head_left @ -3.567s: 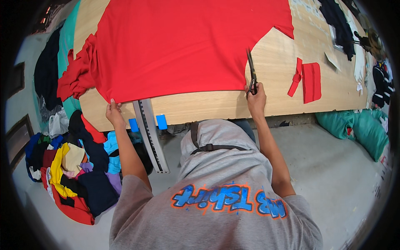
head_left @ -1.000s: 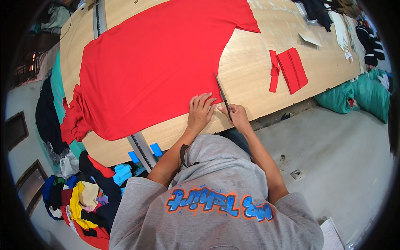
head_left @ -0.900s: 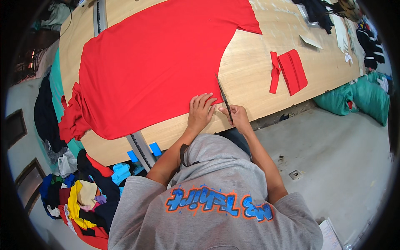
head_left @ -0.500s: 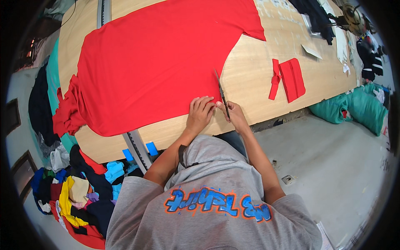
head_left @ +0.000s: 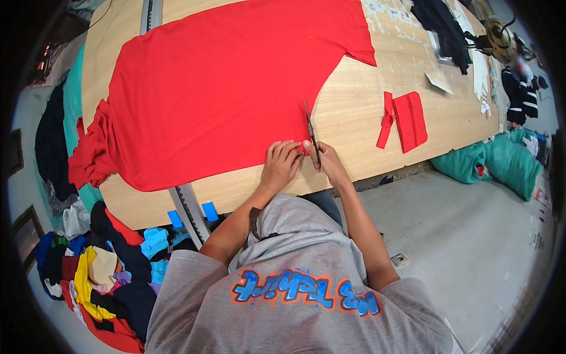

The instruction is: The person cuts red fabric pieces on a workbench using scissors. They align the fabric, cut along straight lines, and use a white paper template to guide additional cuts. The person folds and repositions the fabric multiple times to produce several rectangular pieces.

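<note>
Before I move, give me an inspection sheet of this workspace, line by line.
Surface: wood-grain table, whitish marks toward far right; metal rail jutting past its near edge.
Job's things: red fabric spread out, bunched at left; scissors, tip over its right margin.
Clutter: narrow red strip, red panel and white card at right.
Hands: left hand rests on the fabric, pinch unclear; right hand holds the scissors.
Cables: thin dark line, upper left, possibly a cord.
Surroundings: heap of coloured clothes at lower left; green sacks at right.

Has cloth (head_left: 218,88) on the worktop (head_left: 354,121), scissors (head_left: 312,126) at the cloth's right edge, strip (head_left: 386,121) and panel (head_left: 411,122) farther right, rail (head_left: 187,207) under the cloth at left, garments (head_left: 97,271) below left and sacks (head_left: 512,162) below right.
</note>
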Demonstrator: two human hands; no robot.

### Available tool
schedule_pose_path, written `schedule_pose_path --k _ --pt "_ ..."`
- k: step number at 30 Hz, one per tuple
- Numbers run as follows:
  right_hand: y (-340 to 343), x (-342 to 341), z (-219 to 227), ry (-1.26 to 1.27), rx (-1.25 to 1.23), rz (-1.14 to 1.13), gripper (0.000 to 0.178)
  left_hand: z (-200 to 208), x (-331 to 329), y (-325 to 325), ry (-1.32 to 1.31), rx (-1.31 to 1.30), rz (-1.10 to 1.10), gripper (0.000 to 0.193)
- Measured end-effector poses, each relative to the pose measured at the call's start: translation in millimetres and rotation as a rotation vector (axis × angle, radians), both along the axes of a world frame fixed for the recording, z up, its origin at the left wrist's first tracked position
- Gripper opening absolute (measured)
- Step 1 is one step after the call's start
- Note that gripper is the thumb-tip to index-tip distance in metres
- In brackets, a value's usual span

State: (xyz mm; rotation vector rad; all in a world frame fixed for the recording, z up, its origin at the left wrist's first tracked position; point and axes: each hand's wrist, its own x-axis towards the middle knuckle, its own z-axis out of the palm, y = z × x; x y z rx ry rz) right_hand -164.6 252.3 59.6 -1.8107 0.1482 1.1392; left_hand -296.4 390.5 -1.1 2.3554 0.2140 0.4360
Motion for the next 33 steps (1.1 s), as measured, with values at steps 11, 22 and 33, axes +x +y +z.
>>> schedule_pose_path --k 11,22,33 --pt "0 -7 -5 -0.029 0.053 -0.090 0.052 0 -2 1 -0.021 -0.023 0.001 0.016" --pt "27 10 -12 0.009 0.074 -0.085 0.050 0 -2 2 -0.049 -0.042 0.016 0.017" --pt "48 33 -9 0.000 0.040 -0.078 0.057 3 -2 4 -0.026 -0.079 0.005 0.018"
